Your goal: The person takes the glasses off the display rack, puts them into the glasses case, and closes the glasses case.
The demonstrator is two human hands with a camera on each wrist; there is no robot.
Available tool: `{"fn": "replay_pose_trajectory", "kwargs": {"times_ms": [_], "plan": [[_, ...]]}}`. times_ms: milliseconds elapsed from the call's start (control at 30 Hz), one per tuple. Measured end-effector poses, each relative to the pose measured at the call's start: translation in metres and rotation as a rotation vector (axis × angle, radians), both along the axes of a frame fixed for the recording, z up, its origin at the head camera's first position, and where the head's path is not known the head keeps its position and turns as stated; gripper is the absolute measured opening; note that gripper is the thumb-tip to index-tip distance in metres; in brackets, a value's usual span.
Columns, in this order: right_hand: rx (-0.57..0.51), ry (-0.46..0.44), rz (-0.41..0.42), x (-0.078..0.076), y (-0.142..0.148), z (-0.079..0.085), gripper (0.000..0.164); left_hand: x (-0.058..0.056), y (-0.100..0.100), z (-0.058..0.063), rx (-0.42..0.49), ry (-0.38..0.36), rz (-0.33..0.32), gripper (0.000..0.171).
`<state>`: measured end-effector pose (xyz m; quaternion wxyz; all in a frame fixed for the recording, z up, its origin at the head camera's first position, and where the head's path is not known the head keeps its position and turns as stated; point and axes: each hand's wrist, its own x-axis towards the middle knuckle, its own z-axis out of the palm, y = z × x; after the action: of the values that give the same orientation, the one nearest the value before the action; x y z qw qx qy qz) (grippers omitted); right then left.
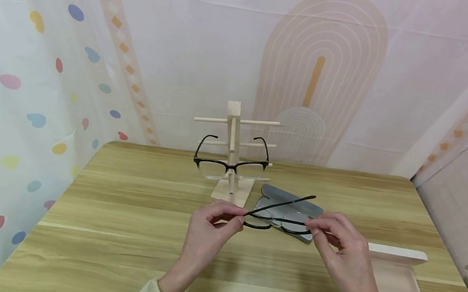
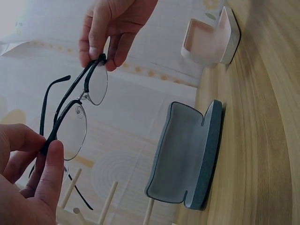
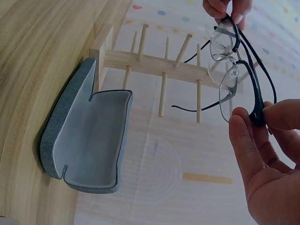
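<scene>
A pair of black half-rim glasses (image 1: 257, 226) is held in the air above the table by both hands. My left hand (image 1: 211, 234) pinches one end of the frame between thumb and fingers, and my right hand (image 1: 345, 255) pinches the other end. One temple lies folded across behind the lenses; the other slants away from the left-hand end. In the left wrist view the clear lenses and metal bridge (image 2: 84, 96) show between the hands. Behind and below the glasses, a grey glasses case (image 3: 93, 140) lies with its lid up and nothing visible inside.
A wooden display stand (image 1: 234, 110) with several pegs stands at the back of the table (image 1: 119, 230). Another pair of black-topped glasses (image 1: 230, 167) hangs on it, temples upward. A pale pink case (image 1: 398, 284) sits opened at the right, beside my right hand.
</scene>
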<state>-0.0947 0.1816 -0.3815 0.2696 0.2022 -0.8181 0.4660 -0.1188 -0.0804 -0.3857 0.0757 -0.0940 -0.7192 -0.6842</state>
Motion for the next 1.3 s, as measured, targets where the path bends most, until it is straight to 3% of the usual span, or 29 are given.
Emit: {"fn": "replay_pose_trajectory", "kwargs": {"times_ms": [433, 1300], "plan": [[0.0, -0.021, 0.009, -0.0013, -0.0001, -0.001, 0.032, 0.0006, -0.0011, 0.0006, -0.067, 0.008, 0.027, 0.018], [-0.008, -0.066, 0.011, -0.0023, 0.0008, -0.0054, 0.027, -0.0011, -0.0029, -0.0035, -0.119, 0.009, 0.019, 0.022]]}}
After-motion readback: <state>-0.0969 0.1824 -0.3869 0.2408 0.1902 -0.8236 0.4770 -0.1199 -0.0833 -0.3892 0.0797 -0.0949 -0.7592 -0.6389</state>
